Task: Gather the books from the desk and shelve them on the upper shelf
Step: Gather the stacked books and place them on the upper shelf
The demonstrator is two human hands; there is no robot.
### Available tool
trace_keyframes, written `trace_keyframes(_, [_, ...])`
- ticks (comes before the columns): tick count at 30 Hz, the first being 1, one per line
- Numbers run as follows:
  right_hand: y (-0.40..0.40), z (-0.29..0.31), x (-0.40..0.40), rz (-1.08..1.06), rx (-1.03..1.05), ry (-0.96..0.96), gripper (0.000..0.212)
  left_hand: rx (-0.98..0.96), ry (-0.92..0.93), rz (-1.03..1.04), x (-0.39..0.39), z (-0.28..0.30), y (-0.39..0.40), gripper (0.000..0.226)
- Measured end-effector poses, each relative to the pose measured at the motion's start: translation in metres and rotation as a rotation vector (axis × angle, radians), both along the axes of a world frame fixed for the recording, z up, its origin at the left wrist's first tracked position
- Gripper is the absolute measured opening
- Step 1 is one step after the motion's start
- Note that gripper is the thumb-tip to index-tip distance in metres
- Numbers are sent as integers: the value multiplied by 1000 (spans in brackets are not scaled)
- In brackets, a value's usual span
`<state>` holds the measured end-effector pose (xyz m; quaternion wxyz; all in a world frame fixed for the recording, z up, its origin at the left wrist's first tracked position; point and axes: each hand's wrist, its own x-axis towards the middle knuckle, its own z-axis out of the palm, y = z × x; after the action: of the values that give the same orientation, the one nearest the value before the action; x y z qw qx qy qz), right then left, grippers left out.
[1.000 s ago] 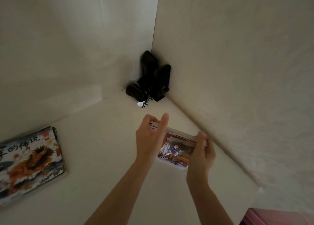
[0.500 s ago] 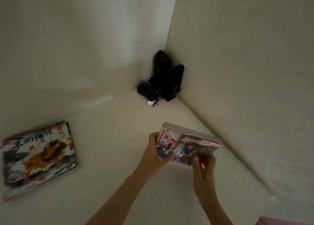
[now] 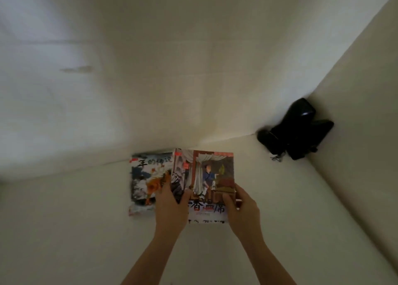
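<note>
Pale shelf [image 3: 75, 231] boards and walls enclose the scene, with dark speakers [image 3: 295, 131] at two o'clock. Both hands, left hand [image 3: 171, 207] and right hand [image 3: 242, 209], grip the held books [image 3: 206, 177] by their near corners, overlapping the dragon-cover book [image 3: 146, 177] at nine o'clock. Lowering them skewed could, I judge, shove that book aside or fan the stack.

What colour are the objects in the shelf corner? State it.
Glossy black objects, clearest in the head view, tucked in the far right corner.
</note>
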<state>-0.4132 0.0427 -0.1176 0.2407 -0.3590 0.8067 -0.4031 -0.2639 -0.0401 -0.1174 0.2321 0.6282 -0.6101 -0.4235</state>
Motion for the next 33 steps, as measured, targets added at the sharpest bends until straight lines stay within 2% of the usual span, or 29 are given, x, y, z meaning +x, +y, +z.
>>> trace_keyframes(4, [-48,-7,45,161,132,59,27,74,-131,113,60,-1,-24,46])
trace_keyframes(8, [-83,-16,65,208,220,112,23,107,-289,122,77,-9,-46,52])
trace_keyframes(9, [-88,-19,66,203,270,138,24,100,-282,114,77,-12,-51,54])
trace_keyframes(11, [-94,-16,66,217,353,180,30,71,-154,113,75,-17,-56,65])
trace_keyframes(13, [-99,-10,65,199,351,76,46,101,-38,140,73,-23,-62,86])
trace_keyframes(15, [-104,-5,62,113,395,-98,75,215,11,201,72,-25,-74,92])
trace_keyframes(16, [-108,-5,60,70,426,-167,87,272,38,233,72,-25,-81,88])
trace_keyframes(18, [-114,-14,54,32,433,-255,106,354,41,249,73,-22,-95,64])
trace_keyframes(19, [-116,-21,50,39,429,-301,105,387,17,224,75,-21,-102,52])
trace_keyframes(20, [-117,-22,50,41,432,-333,86,427,-5,183,76,-21,-107,45])
trace_keyframes(21, [-117,-19,52,49,443,-338,55,466,-13,155,77,-22,-111,45])
trace_keyframes(22, [-118,-16,54,72,460,-346,34,501,-13,136,78,-25,-114,49])
trace_keyframes(23, [-118,-16,54,93,470,-340,29,548,10,123,79,-27,-115,57])
trace_keyframes(25, [-116,-11,57,115,502,-337,40,574,-7,75,78,-33,-113,81])
trace_keyframes(26, [-113,-13,58,124,501,-334,57,548,-57,26,76,-26,-108,88])
trace_keyframes(27, [-107,-13,58,132,488,-305,74,487,-146,-38,73,-16,-100,86])
trace_keyframes(28, [-98,-11,56,138,471,-260,81,383,-222,-122,69,-4,-94,78])
trace_keyframes(29, [-89,-11,52,143,401,-225,75,276,-196,-180,63,4,-89,72])
trace_keyframes(31, [-69,-3,42,92,177,-254,55,124,19,-320,45,20,-81,57])
trace_keyframes(33, [-47,5,24,-16,-37,-232,52,-12,166,-445,24,28,-78,52])
